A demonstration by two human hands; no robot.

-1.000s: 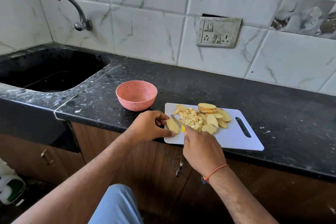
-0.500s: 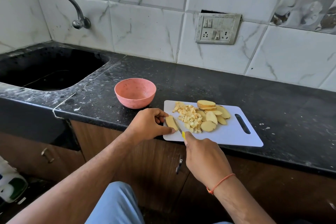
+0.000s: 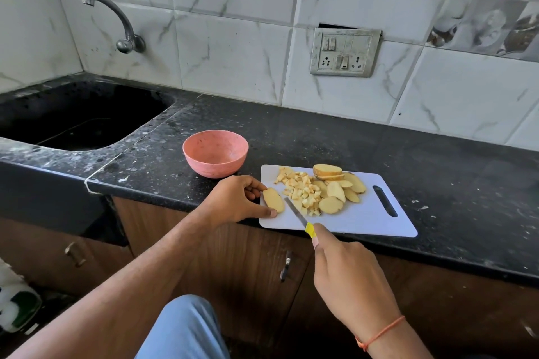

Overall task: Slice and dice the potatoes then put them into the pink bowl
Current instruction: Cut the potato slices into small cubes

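Observation:
A white cutting board point(image 3: 364, 218) lies at the front edge of the black counter. On it sit a heap of diced potato point(image 3: 300, 188) and several potato slices point(image 3: 335, 191) to its right. My left hand point(image 3: 236, 198) pinches one flat potato slice point(image 3: 273, 200) at the board's left end between thumb and fingers. My right hand point(image 3: 350, 277) grips a yellow-handled knife point(image 3: 297, 213); its blade lies just right of that slice, tip pointing away from me. The pink bowl point(image 3: 215, 153) stands behind my left hand and holds nothing.
A black sink point(image 3: 75, 119) with a wall tap point(image 3: 116, 23) is at the far left. A switch panel point(image 3: 344, 52) sits on the tiled wall. Wooden cabinet doors run under the counter. My knee in blue cloth is at the bottom.
My right hand has drawn back toward me, off the board, so more of the knife blade shows. My left hand still holds the same slice.

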